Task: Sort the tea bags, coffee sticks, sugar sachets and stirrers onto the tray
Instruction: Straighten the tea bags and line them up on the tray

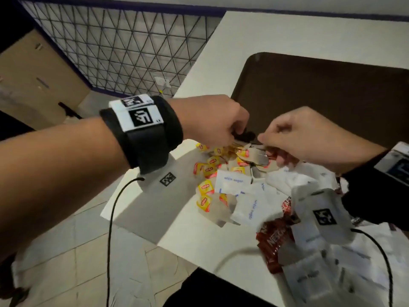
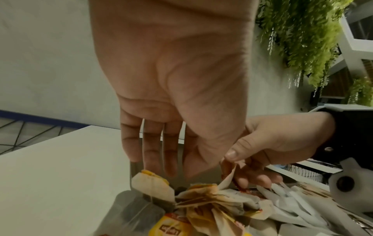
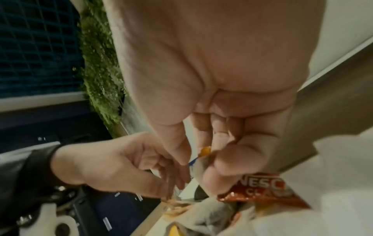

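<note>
Below both sets of fingertips: tea bags (image 1: pixel 207 189), sugar sachets (image 1: pixel 232 182), coffee sticks (image 1: pixel 273 244) heaped beside brown tray (image 1: pixel 332 89). Left hand (image 1: pixel 212 120) fingers pointing down, barely curled, tips touching tea bags; grasp unclear. Right hand (image 1: pixel 309 138) pinching blurred paper scrap, kind unreadable. Stirrers indistinct.

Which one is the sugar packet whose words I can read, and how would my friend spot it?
Start at the dark brown tray on the white table. Just in front of its near edge lies a jumble of packets. The sugar packet lies flat beside the yellow tea bags; it is a plain white square printed with pale blue "white sugar", unlike the red coffee sticks.
</note>
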Available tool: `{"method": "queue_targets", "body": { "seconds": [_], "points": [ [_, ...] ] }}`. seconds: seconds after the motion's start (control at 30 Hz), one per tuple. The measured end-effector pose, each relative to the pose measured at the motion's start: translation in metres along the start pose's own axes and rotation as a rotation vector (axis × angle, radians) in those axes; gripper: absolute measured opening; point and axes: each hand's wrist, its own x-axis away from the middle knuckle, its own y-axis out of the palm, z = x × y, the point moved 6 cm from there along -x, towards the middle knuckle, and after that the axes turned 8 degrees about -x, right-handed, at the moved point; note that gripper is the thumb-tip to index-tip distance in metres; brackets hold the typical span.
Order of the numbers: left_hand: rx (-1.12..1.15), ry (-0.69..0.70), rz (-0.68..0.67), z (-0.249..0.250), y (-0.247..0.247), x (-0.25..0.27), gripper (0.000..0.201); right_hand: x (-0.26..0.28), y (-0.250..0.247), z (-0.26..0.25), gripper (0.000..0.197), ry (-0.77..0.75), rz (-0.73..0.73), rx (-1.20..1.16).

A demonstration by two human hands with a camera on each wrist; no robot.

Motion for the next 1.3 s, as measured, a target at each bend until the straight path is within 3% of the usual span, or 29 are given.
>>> {"method": "queue_targets", "body": {
  "seconds": [0.13,0.3,0.4,0.53,0.67,0.77,0.9,1.3],
  "points": [
    [0.001,0.026,0.007,0.01,0.003,-0.004,0.027,-0.004,-0.006,0.003,0.025,0.002,0.05,-0.158],
    [-0.095,0.062,-0.021,0.032,0.011,-0.005,0.024,0.017,-0.025,-0.008,0.006,-0.087,0.173,-0.147],
    [-0.179,0.006,-0.021,0.034,0.014,-0.003,0.023,0.043,-0.036,-0.015,0.012,-0.184,0.246,-0.084],
    [-0.287,-0.067,0.086,0.032,0.01,0.01,0.009,0.079,-0.038,-0.014,0.041,-0.222,0.289,-0.007],
    [-0.35,-0.118,0.201,0.033,-0.011,0.033,0.021,0.112,-0.034,-0.012,0.054,-0.244,0.328,0.13],
    [-0.381,-0.145,0.284,0.034,-0.023,0.052,0.024,0.131,-0.027,-0.015,0.038,-0.258,0.338,0.251],
    [-0.421,-0.18,0.293,0.038,-0.015,0.069,0.025,0.143,-0.02,-0.014,0.02,-0.252,0.341,0.346],
    [-0.147,-0.264,0.289,0.032,-0.006,0.1,0.016,0.158,-0.007,-0.015,0.009,-0.242,0.278,0.5]
  ]
}}
